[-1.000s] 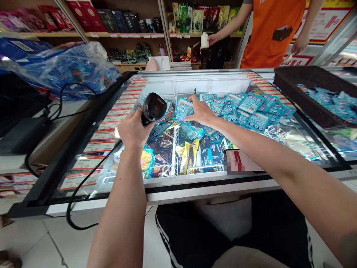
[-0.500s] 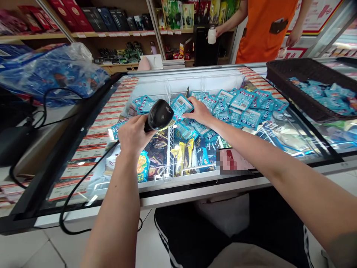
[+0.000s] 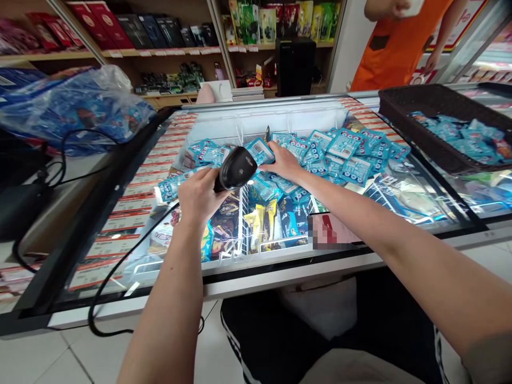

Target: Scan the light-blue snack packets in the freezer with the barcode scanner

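Observation:
My left hand [image 3: 202, 194] is wrapped round the handle of a black barcode scanner [image 3: 239, 167], its cable trailing down to the left. The scanner's head partly covers a blue snack packet [image 3: 259, 151] with a barcode on its upper face. My right hand [image 3: 285, 162] pinches that packet at its right edge between thumb and fingers. More blue packets [image 3: 346, 143] lie heaped on the glass of the chest freezer [image 3: 224, 288], to the right of my right hand. Several others lie left of the scanner.
Beneath the glass are wire baskets with ice-cream packs [image 3: 264, 221]. A dark woven basket [image 3: 400, 120] of blue packets stands at the right. A plastic bag [image 3: 76, 104] of packets lies at the left. Behind the freezer stands a person in an orange apron [image 3: 396, 48], near stocked shelves.
My left hand has moved the scanner slightly right, over more of the held packet. The person in orange has shifted right and raised the white object in their hand.

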{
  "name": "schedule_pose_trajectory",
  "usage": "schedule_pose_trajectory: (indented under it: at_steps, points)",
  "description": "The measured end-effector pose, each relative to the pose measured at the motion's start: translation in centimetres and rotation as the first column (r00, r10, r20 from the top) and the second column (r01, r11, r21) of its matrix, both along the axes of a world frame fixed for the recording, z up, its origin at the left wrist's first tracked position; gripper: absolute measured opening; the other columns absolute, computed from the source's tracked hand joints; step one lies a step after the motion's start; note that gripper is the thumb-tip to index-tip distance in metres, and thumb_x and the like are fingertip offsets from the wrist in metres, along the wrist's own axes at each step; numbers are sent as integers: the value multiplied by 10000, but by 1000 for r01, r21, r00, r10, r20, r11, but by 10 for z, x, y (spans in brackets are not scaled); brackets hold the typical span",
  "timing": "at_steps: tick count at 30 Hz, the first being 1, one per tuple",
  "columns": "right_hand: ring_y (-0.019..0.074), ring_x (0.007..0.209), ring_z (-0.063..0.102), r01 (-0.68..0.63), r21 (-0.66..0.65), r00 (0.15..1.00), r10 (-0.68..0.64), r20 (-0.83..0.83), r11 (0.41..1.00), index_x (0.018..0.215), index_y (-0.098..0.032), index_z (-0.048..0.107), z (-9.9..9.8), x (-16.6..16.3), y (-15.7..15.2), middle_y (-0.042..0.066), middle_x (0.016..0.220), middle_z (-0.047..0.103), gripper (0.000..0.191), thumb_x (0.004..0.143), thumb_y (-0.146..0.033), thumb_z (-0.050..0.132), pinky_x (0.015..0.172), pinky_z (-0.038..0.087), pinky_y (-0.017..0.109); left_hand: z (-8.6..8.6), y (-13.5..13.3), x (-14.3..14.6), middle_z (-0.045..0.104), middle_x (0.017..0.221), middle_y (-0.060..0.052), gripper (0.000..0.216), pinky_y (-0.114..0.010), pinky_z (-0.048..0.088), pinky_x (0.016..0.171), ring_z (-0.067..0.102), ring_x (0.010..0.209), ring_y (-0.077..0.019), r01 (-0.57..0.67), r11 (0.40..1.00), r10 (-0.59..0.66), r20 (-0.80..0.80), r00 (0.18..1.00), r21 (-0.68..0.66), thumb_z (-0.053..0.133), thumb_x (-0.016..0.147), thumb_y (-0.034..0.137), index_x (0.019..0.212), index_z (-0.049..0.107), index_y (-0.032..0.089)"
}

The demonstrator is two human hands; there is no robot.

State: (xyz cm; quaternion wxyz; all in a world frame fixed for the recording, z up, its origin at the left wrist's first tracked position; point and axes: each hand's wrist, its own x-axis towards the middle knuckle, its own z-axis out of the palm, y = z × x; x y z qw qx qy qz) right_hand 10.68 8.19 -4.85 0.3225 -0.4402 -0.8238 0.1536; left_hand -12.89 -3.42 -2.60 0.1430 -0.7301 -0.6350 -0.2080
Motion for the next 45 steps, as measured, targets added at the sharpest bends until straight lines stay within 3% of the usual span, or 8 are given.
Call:
schedule_pose_trajectory:
  at_steps: [9, 18, 26, 30, 34, 40, 45]
  points:
    - [343, 1123, 567, 30, 14, 999, -31, 43, 999, 1278, -164, 474, -2, -1, 2, 131, 1220, 619, 647, 747, -477, 672, 910, 442, 458, 1, -1, 4, 690, 1012, -85, 350, -317, 390, 698, 631, 979, -279, 53, 998, -53, 3, 999, 17, 595, 798, 474, 1026, 648, 213]
    - [337, 1121, 569, 35, 7, 998, -35, 48, 999, 1266, -163, 473, -2, -2, 1, 133, 1215, 623, 626, 753, -457, 678, 906, 445, 450, 1, -1, 4, 692, 1034, -90, 359, -316, 394, 704, 632, 982, -274, 65, 998, -65, 7, 998, 6, 600, 800, 467, 1055, 642, 217]
    - [333, 1146, 560, 9, -30, 1000, -9, -25, 1000, 1328, -166, 408, 2, -1, -2, 134, 1274, 593, 717, 721, -410, 701, 931, 438, 458, -2, 1, -4, 691, 1005, -78, 352, -316, 393, 719, 635, 983, -279, -17, 1000, 17, 17, 1000, 25, 595, 789, 456, 1048, 647, 224]
    - [278, 1134, 567, -63, -34, 993, 59, -102, 997, 1410, -181, 321, 13, 3, -2, 120, 1429, 476, 789, 722, -303, 687, 942, 446, 415, -2, 2, -12, 681, 1013, -89, 406, -320, 398, 761, 618, 1004, -286, -81, 997, 80, 55, 995, 11, 605, 775, 484, 1077, 637, 216]
    - [254, 1040, 601, -138, -45, 990, 137, -17, 989, 1359, -150, 430, 27, 8, 1, 103, 1381, 531, 682, 727, -236, 672, 948, 442, 404, -1, 2, -16, 669, 1048, -93, 419, -325, 398, 772, 606, 1015, -294, -134, 991, 134, 78, 988, -1, 595, 776, 504, 1078, 631, 216]
    - [343, 1090, 579, 22, 42, 992, -27, 126, 999, 1324, -106, 495, 39, 22, 5, 138, 1259, 602, 684, 700, -244, 740, 957, 428, 498, -1, 2, -16, 658, 1038, -100, 434, -326, 398, 787, 593, 1027, -300, -138, 990, 140, 92, 986, -27, 599, 776, 501, 1103, 619, 217]
    - [397, 1114, 553, 172, 70, 956, -184, 231, 983, 1188, -75, 606, 36, 39, 8, 174, 1136, 622, 608, 683, -353, 799, 945, 426, 562, -4, 5, -20, 651, 1044, -104, 433, -327, 396, 780, 596, 1008, -297, -140, 990, 142, 101, 985, -24, 609, 771, 504, 1086, 622, 206]
